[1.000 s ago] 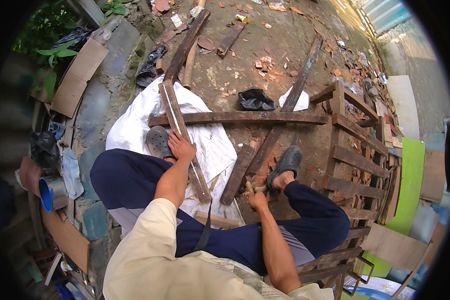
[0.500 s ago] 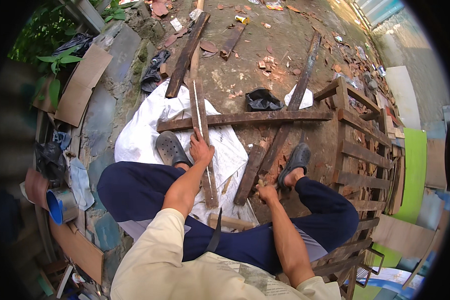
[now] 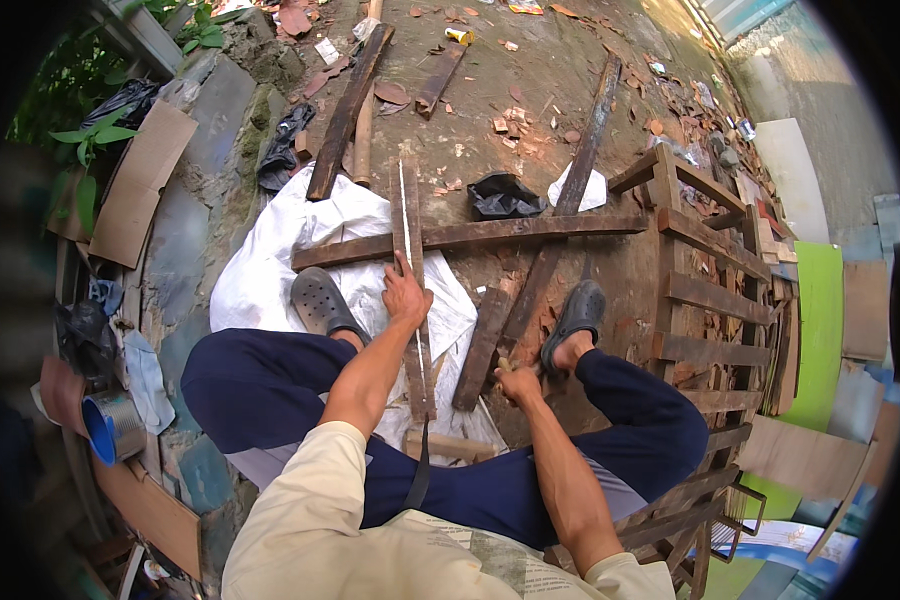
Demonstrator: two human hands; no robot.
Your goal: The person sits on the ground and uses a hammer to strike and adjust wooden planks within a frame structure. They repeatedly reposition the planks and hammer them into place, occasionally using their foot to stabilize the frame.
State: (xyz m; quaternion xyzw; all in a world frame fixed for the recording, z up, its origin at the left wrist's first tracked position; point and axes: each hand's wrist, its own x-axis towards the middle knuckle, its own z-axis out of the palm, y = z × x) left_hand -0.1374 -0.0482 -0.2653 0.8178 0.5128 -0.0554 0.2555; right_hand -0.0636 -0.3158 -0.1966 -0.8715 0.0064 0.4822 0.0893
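Observation:
My left hand (image 3: 407,296) grips a narrow brown wooden plank (image 3: 416,365) that has a white stripe along its length. Its far part lies across a long dark beam (image 3: 530,230), and its near end points at my lap. My right hand (image 3: 518,384) is closed low beside my right shoe, next to a short board (image 3: 482,345). A small tan end shows above those fingers; what it belongs to I cannot make out. Behind the short board, a dark timber (image 3: 537,290) runs away under the crossing beam.
White sacking (image 3: 245,270) spreads beneath the planks. A slatted wooden frame (image 3: 715,290) stands on the right. More timbers (image 3: 355,105) and a black plastic bag (image 3: 505,197) lie ahead. On the left are a stone ledge (image 3: 185,260) and a metal can with blue inside (image 3: 110,428).
The striped plank has swung straighter, its far part moving right along the crossing beam with my left hand. My right hand stays closed beside the shoe. The whole view has shifted slightly.

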